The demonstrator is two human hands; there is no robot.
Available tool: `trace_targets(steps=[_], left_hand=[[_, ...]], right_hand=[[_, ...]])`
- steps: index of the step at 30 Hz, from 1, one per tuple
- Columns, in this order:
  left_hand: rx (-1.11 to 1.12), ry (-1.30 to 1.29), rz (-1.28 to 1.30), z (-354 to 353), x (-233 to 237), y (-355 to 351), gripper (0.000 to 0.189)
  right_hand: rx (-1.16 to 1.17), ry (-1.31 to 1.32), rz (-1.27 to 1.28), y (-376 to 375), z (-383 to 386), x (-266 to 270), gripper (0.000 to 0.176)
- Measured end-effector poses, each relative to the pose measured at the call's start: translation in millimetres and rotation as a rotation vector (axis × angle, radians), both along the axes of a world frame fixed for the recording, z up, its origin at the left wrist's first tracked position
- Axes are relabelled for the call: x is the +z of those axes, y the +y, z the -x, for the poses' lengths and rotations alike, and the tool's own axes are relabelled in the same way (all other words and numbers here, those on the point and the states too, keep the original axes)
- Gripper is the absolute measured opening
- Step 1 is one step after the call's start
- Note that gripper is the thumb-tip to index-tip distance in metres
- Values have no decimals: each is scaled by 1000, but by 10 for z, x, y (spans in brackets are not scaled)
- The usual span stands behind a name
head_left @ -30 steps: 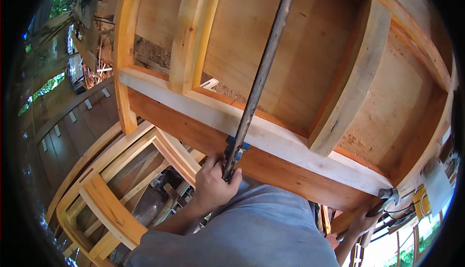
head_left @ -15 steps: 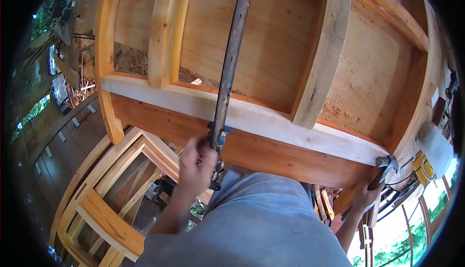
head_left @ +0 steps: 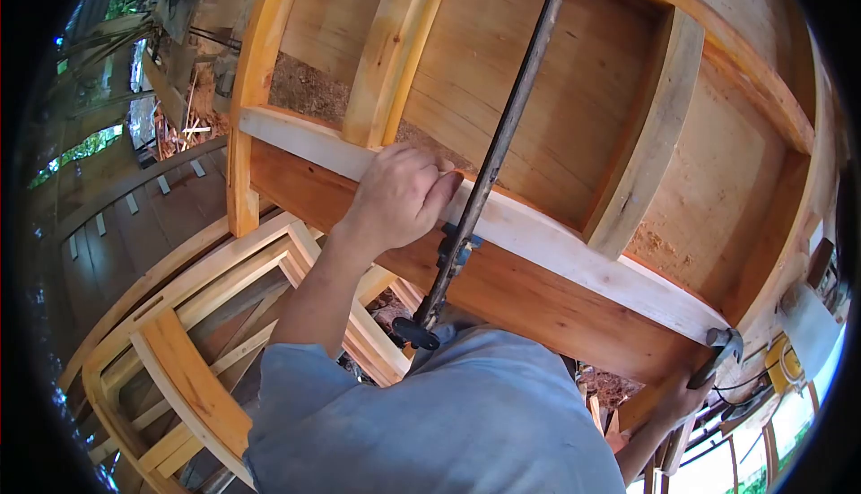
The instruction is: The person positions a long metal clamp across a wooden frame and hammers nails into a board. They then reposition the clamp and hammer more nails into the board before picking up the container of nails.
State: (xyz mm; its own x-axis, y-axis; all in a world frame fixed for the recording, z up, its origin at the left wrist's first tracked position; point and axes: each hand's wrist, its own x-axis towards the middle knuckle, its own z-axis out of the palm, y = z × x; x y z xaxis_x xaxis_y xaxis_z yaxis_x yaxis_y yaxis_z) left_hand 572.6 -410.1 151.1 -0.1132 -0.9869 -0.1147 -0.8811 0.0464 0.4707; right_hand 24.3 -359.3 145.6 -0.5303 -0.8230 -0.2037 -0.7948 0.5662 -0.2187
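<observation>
My left hand (head_left: 404, 191) lies on the pale edge strip (head_left: 529, 234) of a wooden frame, just left of a long bar clamp (head_left: 502, 131); its fingers are curled over the strip. The clamp crosses the frame at a slant, its jaw (head_left: 457, 247) beside the orange board (head_left: 556, 297) and its dark handle end (head_left: 417, 333) near my shirt. At the right end of the frame, my right hand (head_left: 686, 397) is closed on a hammer (head_left: 720, 355), whose metal head is at the strip's corner.
A curved wooden frame (head_left: 184, 382) stands at lower left. Plywood panels (head_left: 529, 91) and crosspieces (head_left: 659, 135) fill the large frame ahead. Wood scraps (head_left: 193, 126) lie at upper left. A yellow object (head_left: 787, 364) and cables are at far right.
My left hand has moved from beside the clamp's lower end up onto the pale strip. The view has shifted, so the frame and clamp appear farther right. My right hand still holds the hammer.
</observation>
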Motion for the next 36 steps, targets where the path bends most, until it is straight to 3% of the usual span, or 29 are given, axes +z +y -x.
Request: trace_targets(steps=[2, 4, 6, 8, 11, 14, 19, 21, 24, 26, 27, 29, 31, 33, 34, 36], left_hand=[[16, -68, -74, -14, 28, -23, 16], [106, -84, 129, -206, 111, -9, 18], [483, -199, 293, -534, 212, 21, 34], [623, -157, 357, -1052, 182, 51, 38], [557, -147, 211, -1765, -340, 301, 41], [555, -210, 207, -1796, -458, 306, 44], [611, -94, 244, -1793, -482, 327, 44], [606, -80, 258, -1780, -466, 312, 44], [675, -23, 209, -1721, -403, 246, 45], [735, -107, -17, -1689, -323, 200, 44], [722, -103, 2, -1656, -337, 177, 44], [751, 432, 189, -1528, -435, 53, 44], [696, 579, 148, -1205, -346, -56, 41], [570, -245, -123, -741, 33, -207, 42], [669, -212, -170, -656, 86, -257, 44], [661, -261, -233, -641, 73, -275, 44]], right_hand=[[12, -2, 6, 15, 30, -19, 58], [29, -2, 13, 34, 131, -74, 58], [62, 20, 19, 98, 291, -162, 58], [50, 2, 14, 93, 285, -143, 58], [40, -45, 13, 67, 254, -150, 59], [31, -17, 21, 101, 262, -169, 59], [37, 7, 17, 100, 312, -176, 59], [145, 33, 55, 152, 420, -223, 58], [142, 19, 86, 139, 398, -229, 57], [102, 8, 85, 96, 303, -169, 57], [69, -8, 66, 79, 246, -131, 57], [63, 37, 84, 38, 137, -62, 55], [26, 10, 45, -22, 58, 37, 55], [36, -57, 135, 53, 212, -98, 57], [89, -26, 160, 50, 228, -109, 55], [190, 110, 254, 106, 284, -181, 51]])
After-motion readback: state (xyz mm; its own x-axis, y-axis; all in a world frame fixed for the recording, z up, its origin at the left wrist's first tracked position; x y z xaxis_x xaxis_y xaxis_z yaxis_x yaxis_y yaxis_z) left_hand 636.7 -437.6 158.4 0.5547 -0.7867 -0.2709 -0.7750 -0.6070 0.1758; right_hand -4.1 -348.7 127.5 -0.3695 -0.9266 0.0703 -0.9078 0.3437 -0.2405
